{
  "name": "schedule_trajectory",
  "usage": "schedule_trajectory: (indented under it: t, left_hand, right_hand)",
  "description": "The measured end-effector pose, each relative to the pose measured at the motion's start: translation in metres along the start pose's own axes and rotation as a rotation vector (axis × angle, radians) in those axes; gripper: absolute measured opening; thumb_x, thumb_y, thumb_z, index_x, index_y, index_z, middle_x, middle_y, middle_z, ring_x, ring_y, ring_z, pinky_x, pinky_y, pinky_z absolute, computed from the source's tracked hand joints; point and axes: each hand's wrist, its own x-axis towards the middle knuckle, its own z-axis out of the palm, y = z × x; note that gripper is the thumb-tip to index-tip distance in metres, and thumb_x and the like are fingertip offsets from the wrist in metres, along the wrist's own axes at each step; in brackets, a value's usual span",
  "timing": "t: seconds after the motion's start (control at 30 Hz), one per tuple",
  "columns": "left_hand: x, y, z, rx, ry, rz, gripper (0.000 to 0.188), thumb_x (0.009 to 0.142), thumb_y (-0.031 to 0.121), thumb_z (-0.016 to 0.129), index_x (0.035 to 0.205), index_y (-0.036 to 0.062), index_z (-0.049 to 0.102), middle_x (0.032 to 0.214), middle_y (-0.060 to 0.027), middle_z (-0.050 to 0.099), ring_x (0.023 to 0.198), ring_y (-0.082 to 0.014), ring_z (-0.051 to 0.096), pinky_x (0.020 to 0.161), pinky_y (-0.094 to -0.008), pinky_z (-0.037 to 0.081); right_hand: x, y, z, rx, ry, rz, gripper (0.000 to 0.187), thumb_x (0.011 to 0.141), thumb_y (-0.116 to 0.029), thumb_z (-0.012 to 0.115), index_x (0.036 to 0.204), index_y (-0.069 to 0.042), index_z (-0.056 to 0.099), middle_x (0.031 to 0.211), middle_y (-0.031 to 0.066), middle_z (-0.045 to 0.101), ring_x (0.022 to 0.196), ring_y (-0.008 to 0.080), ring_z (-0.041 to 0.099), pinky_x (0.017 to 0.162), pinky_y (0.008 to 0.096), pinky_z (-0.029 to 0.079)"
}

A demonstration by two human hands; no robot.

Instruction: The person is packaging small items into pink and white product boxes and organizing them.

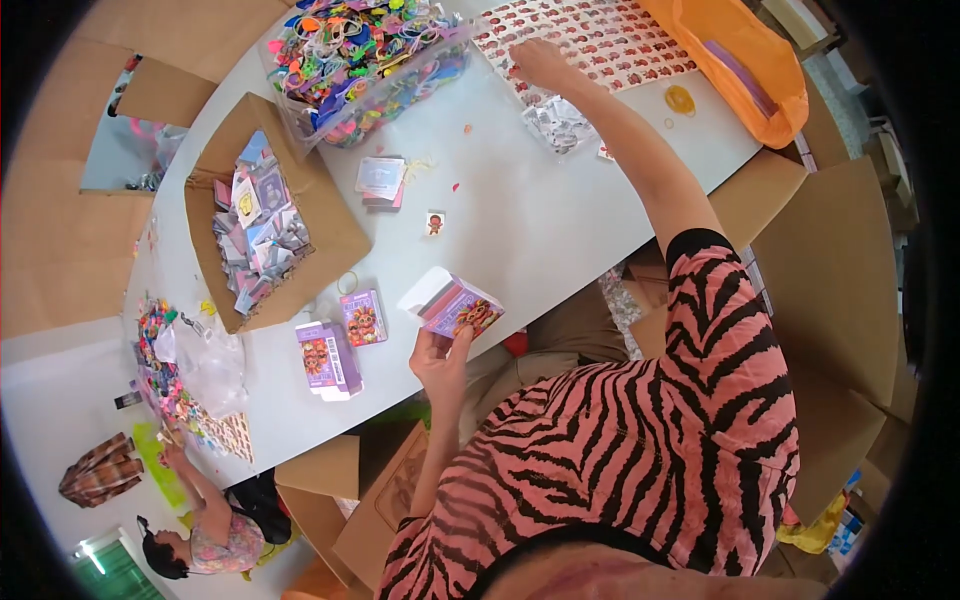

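My left hand (437, 358) grips a small purple carton (462, 308) printed with cartoon figures, its white top flaps standing up. Stretched far across the table, my right hand (541, 64) has its fingers curled together over a sheet of small red stickers (620, 40); whatever they pinch, if anything, is too small to make out. Beside that sheet lies a clear bag of silvery packets (558, 126). Two more purple cartons, one upright-looking (363, 317) and one with flaps open (328, 360), lie left of my left hand. A single cartoon sticker (435, 223) rests mid-table.
A cardboard box of small cards and packets (262, 225) stands at left, near a clear bin of colourful trinkets (365, 65). A card stack (381, 182) lies between. An orange bag (745, 70) sits far right. Another person (210, 530) works at lower left by a trinket pile (165, 350).
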Motion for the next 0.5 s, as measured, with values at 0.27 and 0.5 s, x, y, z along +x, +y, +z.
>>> schedule_trajectory:
  t: [0.27, 0.5]
  left_hand:
    - [0.016, 0.004, 0.004, 0.222, -0.063, 0.04, 0.029, 0.081, -0.001, 0.068, 0.107, -0.0067, 0.058, 0.096, -0.01, 0.065, 0.087, -0.0137, 0.063, 0.079, -0.0278, 0.05]
    - [0.027, -0.016, -0.009, 0.18, -0.039, 0.122, 0.028, 0.079, 0.002, 0.071, 0.105, -0.0034, 0.062, 0.089, -0.0088, 0.069, 0.08, -0.0113, 0.065, 0.074, -0.026, 0.052]
  right_hand:
    - [-0.015, -0.017, -0.038, -0.119, -0.085, -0.06, 0.008, 0.081, -0.014, 0.06, 0.081, -0.006, 0.062, 0.088, 0.0123, 0.067, 0.087, 0.0315, 0.065, 0.073, 0.0412, 0.052]
    - [-0.107, -0.139, -0.194, 1.179, -0.014, -0.546, 0.011, 0.079, -0.014, 0.063, 0.081, -0.003, 0.064, 0.09, 0.0122, 0.066, 0.089, 0.0291, 0.062, 0.078, 0.0382, 0.05]
